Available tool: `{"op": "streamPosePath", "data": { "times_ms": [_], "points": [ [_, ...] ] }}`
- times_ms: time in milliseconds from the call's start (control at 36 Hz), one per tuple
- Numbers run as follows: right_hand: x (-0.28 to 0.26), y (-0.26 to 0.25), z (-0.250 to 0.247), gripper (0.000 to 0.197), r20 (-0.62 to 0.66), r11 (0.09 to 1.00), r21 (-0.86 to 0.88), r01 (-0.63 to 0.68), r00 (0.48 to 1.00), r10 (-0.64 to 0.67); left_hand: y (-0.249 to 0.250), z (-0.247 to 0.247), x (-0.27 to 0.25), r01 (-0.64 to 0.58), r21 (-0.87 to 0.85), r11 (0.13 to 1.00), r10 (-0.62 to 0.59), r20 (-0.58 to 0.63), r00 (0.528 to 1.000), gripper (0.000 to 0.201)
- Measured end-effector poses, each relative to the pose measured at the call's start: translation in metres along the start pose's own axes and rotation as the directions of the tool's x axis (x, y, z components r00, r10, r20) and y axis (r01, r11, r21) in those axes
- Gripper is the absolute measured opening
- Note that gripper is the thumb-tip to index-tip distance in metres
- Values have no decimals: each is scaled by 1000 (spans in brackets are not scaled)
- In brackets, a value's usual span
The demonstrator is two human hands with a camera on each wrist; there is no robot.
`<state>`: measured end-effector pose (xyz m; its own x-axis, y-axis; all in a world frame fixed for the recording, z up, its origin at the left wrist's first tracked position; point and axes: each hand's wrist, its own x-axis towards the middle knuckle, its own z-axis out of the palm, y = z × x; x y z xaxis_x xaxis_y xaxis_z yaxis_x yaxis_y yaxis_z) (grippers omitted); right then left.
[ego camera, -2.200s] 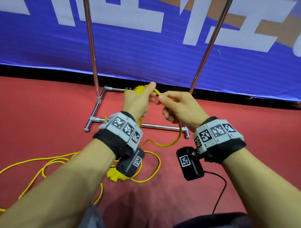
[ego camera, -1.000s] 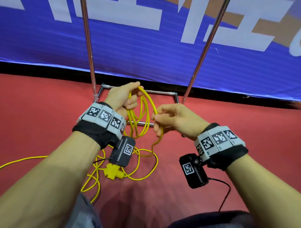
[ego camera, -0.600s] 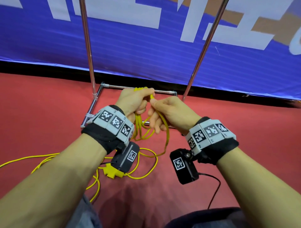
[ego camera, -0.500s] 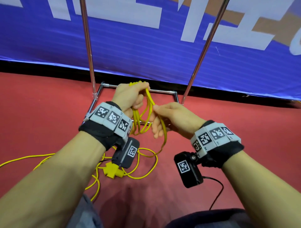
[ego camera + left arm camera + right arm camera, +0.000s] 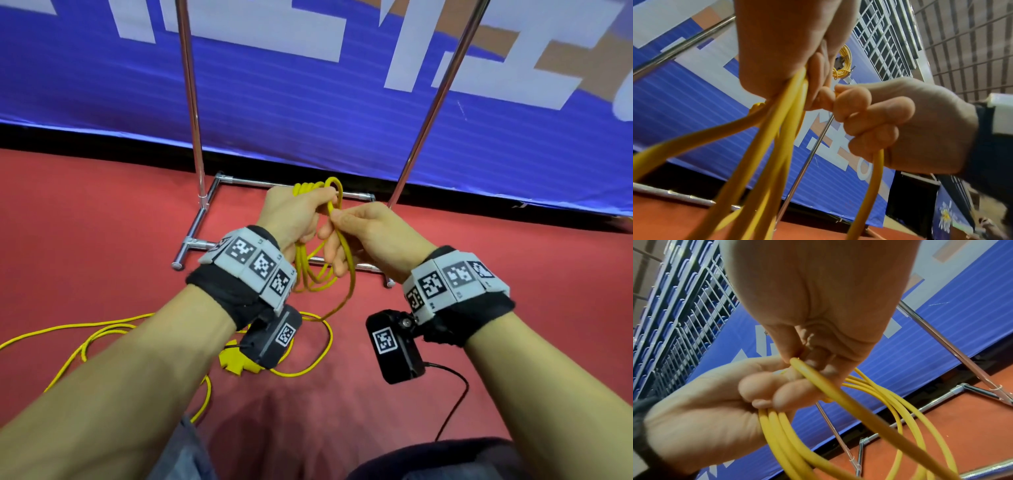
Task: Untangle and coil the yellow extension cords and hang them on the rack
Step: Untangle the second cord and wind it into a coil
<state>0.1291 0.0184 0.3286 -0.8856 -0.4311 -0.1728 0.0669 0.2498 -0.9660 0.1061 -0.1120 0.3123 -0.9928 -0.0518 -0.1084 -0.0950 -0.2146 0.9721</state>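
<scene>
My left hand grips a bundle of several loops of yellow extension cord in front of the metal rack. My right hand pinches the running strand right beside it, adding another loop at the top. The loops hang below both hands. Loose yellow cord trails over the red floor to the left, and a yellow plug lies under my left wrist. The left wrist view shows the loops leaving my left fist and my right hand. High on the rack hangs a coiled yellow cord.
The rack's chrome uprights and base bars stand on the red floor against a blue banner. A black cable runs from my right wrist camera. Grey fencing rises beyond the banner.
My hands parted and came together again as a fresh loop was laid into my left hand. The bundle in my left hand has grown, and less cord lies loose on the floor.
</scene>
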Motion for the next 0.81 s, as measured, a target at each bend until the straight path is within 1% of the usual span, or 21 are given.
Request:
{"op": "streamPosePath", "data": {
  "times_ms": [56,111,194,278,389,500,583,639,694,750,805],
  "points": [
    [-3,6,-1,39,29,998,-35,-56,998,57,4,-3,5,-33,-44,999,30,-55,998,12],
    [-6,12,-3,40,47,992,-91,-85,995,89,6,-8,11,-54,-96,994,46,-87,995,19],
    [-11,14,-7,39,74,991,-83,-101,991,108,6,-14,15,-77,-102,992,67,-102,993,23],
    [-11,11,-6,40,83,996,-78,-46,995,53,5,-15,17,-80,-123,989,68,-104,992,23],
    [-3,5,-1,40,-2,996,-84,25,1000,-25,3,-10,12,-53,-143,988,48,-38,998,22],
    [6,-2,3,41,-62,995,-74,65,996,-70,-1,0,3,-54,-73,996,54,-5,999,23],
    [8,-2,5,40,-79,993,-85,78,993,-85,-3,4,0,-60,0,998,60,-13,998,27],
    [5,0,5,43,-72,996,-70,54,996,-59,-3,3,2,-73,12,997,74,-48,996,26],
    [0,3,3,46,-51,1000,-28,-1,999,-1,0,1,5,-88,10,996,88,-100,991,27],
    [-5,7,0,44,-18,998,-3,-56,998,56,3,-3,9,-98,-5,995,97,-137,986,29],
    [-8,10,-2,38,18,996,-3,-91,996,91,4,-6,12,-95,-2,995,94,-153,984,30]
  ]
}}
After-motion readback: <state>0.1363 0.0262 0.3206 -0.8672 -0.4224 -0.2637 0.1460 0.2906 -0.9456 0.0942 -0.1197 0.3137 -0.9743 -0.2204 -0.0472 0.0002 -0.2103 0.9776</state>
